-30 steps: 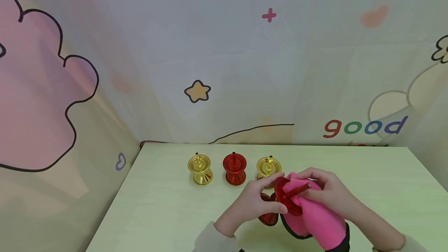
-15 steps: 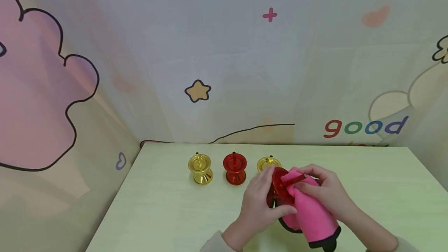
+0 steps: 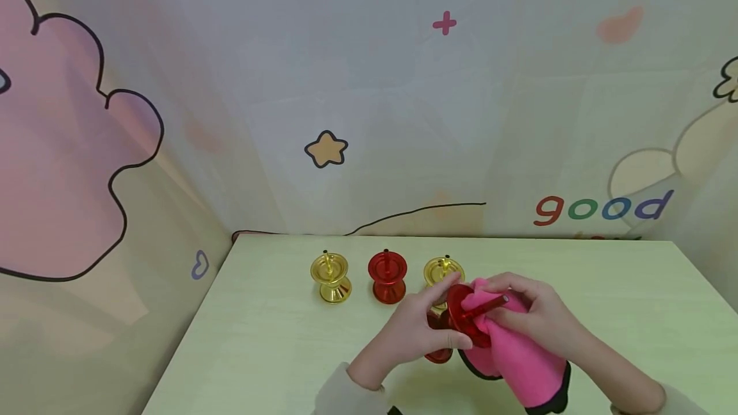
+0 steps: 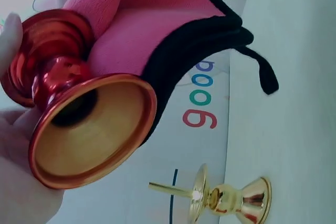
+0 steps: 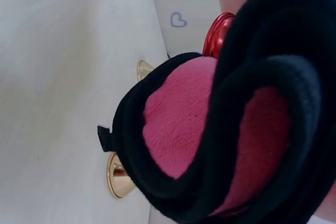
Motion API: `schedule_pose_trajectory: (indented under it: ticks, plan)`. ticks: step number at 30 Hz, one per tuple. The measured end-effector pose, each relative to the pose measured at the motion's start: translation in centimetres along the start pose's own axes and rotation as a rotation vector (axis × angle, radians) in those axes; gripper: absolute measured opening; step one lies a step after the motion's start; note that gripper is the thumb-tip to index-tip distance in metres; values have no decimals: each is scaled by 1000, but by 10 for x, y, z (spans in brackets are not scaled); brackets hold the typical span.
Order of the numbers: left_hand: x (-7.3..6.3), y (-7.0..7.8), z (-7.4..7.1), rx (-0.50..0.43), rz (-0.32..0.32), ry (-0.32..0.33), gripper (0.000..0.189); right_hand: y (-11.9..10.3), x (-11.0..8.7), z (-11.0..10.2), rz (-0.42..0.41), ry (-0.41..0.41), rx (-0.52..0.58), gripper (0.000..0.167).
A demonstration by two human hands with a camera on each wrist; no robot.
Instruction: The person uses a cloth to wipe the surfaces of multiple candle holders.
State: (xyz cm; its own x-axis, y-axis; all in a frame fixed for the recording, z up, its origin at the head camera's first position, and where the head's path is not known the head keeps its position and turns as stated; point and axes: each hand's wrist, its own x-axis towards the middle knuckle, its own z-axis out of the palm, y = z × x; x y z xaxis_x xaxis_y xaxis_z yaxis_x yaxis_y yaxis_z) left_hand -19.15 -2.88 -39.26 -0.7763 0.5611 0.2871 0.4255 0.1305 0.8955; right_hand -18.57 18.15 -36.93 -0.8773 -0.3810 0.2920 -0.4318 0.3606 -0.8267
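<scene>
My left hand (image 3: 409, 332) grips a red metal candle holder (image 3: 466, 320), thumb and fingers spread round its dish. The holder is raised and tilted, its spike pointing up to the right. In the left wrist view the hollow underside of its base (image 4: 100, 129) faces the camera. My right hand (image 3: 536, 316) pinches a pink cloth (image 3: 533, 370) with black edging, pressed against the dish beside the spike. The cloth's loose end hangs down toward me. In the right wrist view the cloth (image 5: 178, 116) hides most of the holder and the fingers.
Behind the hands, a gold candle holder (image 3: 334, 288), a red one (image 3: 388, 287) and another gold one (image 3: 444, 269) stand upright in a row on the pale table (image 3: 277, 351). My left hand partly covers the right-hand gold one. A printed cloth backdrop (image 3: 392, 101) rises behind the table.
My left hand turns the red candle holder slightly back and forth, its fingers shifting on the dish. The cloth's hanging end swings left, then back right. The standing candle holders stay put.
</scene>
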Motion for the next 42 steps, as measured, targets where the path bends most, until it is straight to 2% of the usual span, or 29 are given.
schedule_pose_trajectory:
  ticks: [2,4,5,8,11,15,18,21,22,24,26,27,29,31,33,35,37,39,42]
  plan:
    - [1,1,2,-38,-32,40,73,1,1,-1,39,9,28,24]
    - [1,0,5,-72,-29,96,66,3,1,-2,110,25,60,25]
    - [1,-1,7,-58,-21,124,62,4,0,-2,134,31,72,25]
    - [2,-5,10,44,54,168,57,4,0,-2,178,57,85,27]
    - [2,-8,9,131,129,156,55,4,0,-1,169,69,89,26]
    - [4,-8,4,69,155,60,52,3,-1,-2,127,51,69,23]
    - [6,-8,-2,-45,102,-53,49,3,0,-4,61,21,58,21]
    - [7,-9,-10,-153,0,-156,54,3,0,-7,16,-19,69,23]
    - [8,-9,-11,-175,-40,-167,56,3,1,-8,10,-27,72,23]
    - [8,-11,-11,-186,-78,-147,60,3,1,-9,33,-31,77,24]
    - [8,-11,-6,-180,-65,-62,61,3,1,-9,93,-13,80,24]
    - [8,-11,-2,-157,-33,2,59,3,1,-9,133,0,84,24]
    - [7,-11,6,-11,98,138,54,2,0,-8,206,33,95,26]
    - [5,-11,15,195,222,255,51,2,0,-7,261,66,105,28]
    - [4,-12,21,409,299,341,55,2,0,-6,289,87,113,30]
    - [3,-12,25,572,329,373,64,2,-1,-5,300,102,106,31]
    - [3,-11,26,661,322,384,77,1,-1,-4,305,113,84,31]
    - [4,-10,27,726,317,406,89,1,-2,-2,298,119,56,31]
    - [6,-8,25,749,342,422,89,-2,-3,-1,269,119,28,30]
